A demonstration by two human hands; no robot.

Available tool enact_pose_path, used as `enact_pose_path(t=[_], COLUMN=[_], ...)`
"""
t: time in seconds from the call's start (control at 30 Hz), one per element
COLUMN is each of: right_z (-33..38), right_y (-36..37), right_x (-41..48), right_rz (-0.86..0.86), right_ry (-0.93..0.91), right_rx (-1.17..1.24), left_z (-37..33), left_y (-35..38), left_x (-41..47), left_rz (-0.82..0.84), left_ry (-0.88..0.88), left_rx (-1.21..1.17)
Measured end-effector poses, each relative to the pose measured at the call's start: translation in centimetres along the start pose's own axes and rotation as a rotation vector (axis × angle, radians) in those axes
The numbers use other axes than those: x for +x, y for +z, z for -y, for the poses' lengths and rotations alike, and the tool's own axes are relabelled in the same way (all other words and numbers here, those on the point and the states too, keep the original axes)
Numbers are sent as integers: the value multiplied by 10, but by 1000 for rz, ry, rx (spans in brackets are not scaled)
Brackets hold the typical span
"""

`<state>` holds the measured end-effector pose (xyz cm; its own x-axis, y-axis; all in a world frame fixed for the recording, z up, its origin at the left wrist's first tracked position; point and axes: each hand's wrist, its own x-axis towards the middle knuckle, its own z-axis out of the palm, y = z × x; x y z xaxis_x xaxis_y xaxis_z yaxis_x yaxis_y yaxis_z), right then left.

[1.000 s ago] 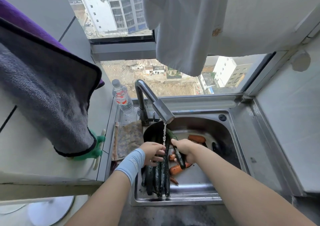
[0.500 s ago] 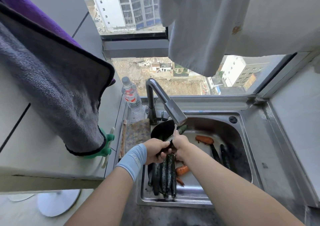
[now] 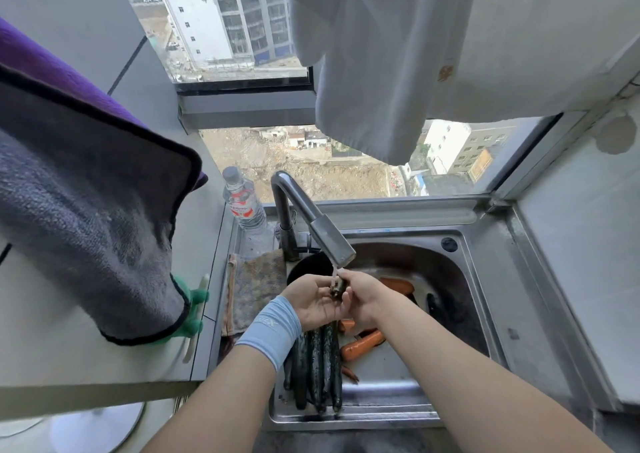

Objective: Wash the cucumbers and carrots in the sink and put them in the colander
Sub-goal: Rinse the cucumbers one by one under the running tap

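While water runs from the faucet (image 3: 313,218), our left hand (image 3: 311,302) cups the dark cucumber (image 3: 337,288), fingers curled against it, and our right hand (image 3: 365,296) wraps it from the other side, above the sink (image 3: 479,279). Half a second ago it slanted toward the spout; now its end stands up under the stream.

Left hand (image 3: 310,303), reaching in from 7 o'clock, and right hand (image 3: 364,300), from 5 o'clock, meet, both curled round one cucumber (image 3: 337,288) end.
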<state>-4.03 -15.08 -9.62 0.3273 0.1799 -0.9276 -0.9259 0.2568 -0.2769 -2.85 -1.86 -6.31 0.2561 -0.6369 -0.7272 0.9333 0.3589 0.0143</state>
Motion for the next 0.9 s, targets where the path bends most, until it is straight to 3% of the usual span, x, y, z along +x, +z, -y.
enact_pose_path(t=[0.23,0.4,0.57,0.67,0.77,0.9], right_z=[-4,-7,-12,-15,-17,-26], right_y=[9,19,39,46,45,45], right_x=[-10,-22,-23,-20,-22,-23], right_rz=[-34,-63,-164,-145,-162,-205], right_ry=[14,-6,-78,-49,-132,-130], right_rx=[42,9,-72,-92,-168,-194], left_z=[0,12,20,18,11,9], left_y=[2,5,-5,-16,-26,-33], left_x=[-2,-10,-11,-17,-28,-32], left_rz=[-43,-276,-441,-500,-530,-564], left_ry=[-59,-30,23,-41,-113,-43], left_rx=[50,494,762,919,1147,1053])
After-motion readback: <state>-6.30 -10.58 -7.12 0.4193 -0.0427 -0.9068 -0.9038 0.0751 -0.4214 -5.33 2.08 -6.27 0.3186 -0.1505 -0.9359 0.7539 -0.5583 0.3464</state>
